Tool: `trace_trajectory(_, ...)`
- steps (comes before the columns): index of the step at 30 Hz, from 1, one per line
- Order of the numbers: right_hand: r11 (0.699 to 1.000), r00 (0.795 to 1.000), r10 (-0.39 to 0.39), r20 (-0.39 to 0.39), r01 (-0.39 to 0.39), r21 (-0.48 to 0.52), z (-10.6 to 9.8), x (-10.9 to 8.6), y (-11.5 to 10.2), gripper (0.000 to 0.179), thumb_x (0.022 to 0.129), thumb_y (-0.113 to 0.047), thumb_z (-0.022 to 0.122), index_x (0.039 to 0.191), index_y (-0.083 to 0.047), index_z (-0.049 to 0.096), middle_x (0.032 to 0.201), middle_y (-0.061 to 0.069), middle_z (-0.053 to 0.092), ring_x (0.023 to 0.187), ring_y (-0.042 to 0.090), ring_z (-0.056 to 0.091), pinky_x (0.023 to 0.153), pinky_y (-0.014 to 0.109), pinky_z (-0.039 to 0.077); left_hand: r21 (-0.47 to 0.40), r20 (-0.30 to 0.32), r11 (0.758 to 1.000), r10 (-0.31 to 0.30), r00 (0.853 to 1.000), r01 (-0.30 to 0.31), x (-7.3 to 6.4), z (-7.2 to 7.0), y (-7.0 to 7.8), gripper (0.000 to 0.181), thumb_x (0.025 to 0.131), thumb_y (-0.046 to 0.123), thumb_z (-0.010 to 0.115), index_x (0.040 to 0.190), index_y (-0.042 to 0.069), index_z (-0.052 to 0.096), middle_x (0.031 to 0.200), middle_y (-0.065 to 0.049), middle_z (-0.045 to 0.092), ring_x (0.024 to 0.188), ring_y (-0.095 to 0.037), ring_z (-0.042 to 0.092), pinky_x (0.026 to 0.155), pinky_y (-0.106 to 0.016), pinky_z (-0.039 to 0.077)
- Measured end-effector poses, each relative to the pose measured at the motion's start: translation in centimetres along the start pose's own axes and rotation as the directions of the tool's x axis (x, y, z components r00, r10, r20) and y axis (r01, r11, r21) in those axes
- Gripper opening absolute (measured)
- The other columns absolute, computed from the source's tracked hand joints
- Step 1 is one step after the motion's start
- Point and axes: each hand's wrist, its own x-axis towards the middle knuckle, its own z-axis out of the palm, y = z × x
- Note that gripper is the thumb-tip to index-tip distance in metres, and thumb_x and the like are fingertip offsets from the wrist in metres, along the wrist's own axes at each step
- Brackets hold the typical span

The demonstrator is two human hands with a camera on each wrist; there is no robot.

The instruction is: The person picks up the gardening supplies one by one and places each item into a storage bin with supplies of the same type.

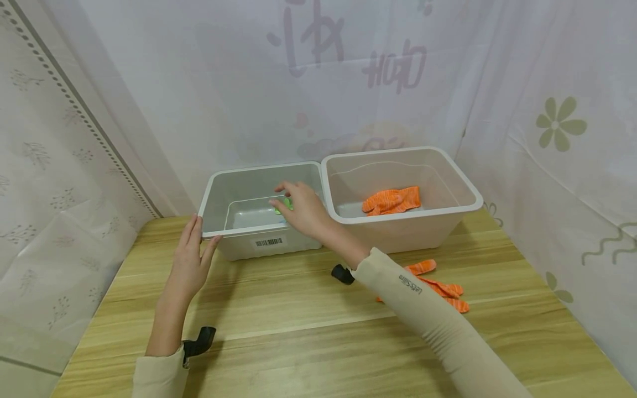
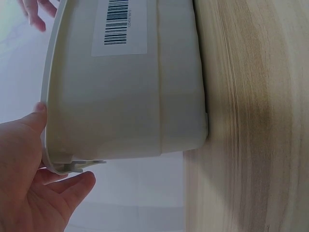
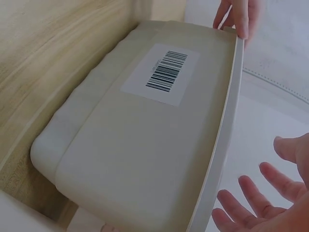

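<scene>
Left of frame centre, the left hand (image 1: 189, 262) grips a pale-grey rectangular plastic bin (image 1: 238, 247) (probably light, stiff; best held by its rim (image 1: 249, 230)); the right hand (image 1: 304, 210), fingers spread, hovers empty above.

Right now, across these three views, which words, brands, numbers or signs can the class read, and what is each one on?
"Let's Slim": on the right sleeve; small and slightly blurred.
Barcode label on the front of the left bin: the bars show, but the printed digits are too small to read reliably.
Large pale lettering on the back curtain: too faint and stylised to read with certainty.
</scene>
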Motion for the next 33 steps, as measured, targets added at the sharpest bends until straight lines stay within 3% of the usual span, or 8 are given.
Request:
trace_trajectory(8,0.999,0.998,-0.042,-0.043,0.041,-0.011,0.2,-0.9,0.1,0.042,0.108,-0.032,0.063,0.14,-0.006,0.064,0.133,0.019,0.069,0.124,0.031,0.066,0.103,0.046,0.059,-0.007,0.006,1.0,-0.007,1.0,0.007,0.0,0.0,0.1,0.076,0.113,0.033,0.051,0.166,-0.009,0.015,0.17,-0.035,0.018,0.15,-0.062,0.031,0.117,-0.077,0.032)
trace_trajectory(17,0.994,0.992,-0.078,-0.1,0.07,-0.08,-0.2,-2.0,0.3,0.04,0.108,-0.035,0.063,0.14,-0.012,0.065,0.137,0.015,0.069,0.12,0.031,0.07,0.091,0.041,0.064,-0.01,0.014,1.0,-0.016,1.0,0.016,0.0,0.1,0.1,0.077,0.113,0.034,0.05,0.166,-0.008,0.014,0.171,-0.035,0.016,0.147,-0.062,0.035,0.117,-0.077,0.033)
trace_trajectory(24,0.977,0.974,-0.153,-0.166,0.124,-0.172,-0.4,-2.8,0.9,0.039,0.106,-0.034,0.067,0.138,-0.012,0.067,0.131,0.015,0.072,0.109,0.031,0.073,0.089,0.044,0.063,-0.014,0.012,1.0,-0.001,1.0,0.001,0.1,0.2,0.0,0.076,0.113,0.033,0.051,0.166,-0.008,0.014,0.171,-0.035,0.017,0.144,-0.063,0.039,0.115,-0.078,0.036)
trace_trajectory(33,0.965,0.967,-0.167,-0.191,0.122,-0.231,-1.1,-3.8,1.7,0.042,0.105,-0.034,0.068,0.141,-0.013,0.066,0.135,0.013,0.071,0.121,0.032,0.07,0.102,0.046,0.06,-0.022,0.028,1.0,-0.006,1.0,0.007,0.0,-0.2,0.1,0.076,0.114,0.032,0.05,0.166,-0.008,0.014,0.171,-0.035,0.017,0.14,-0.064,0.042,0.112,-0.075,0.04)
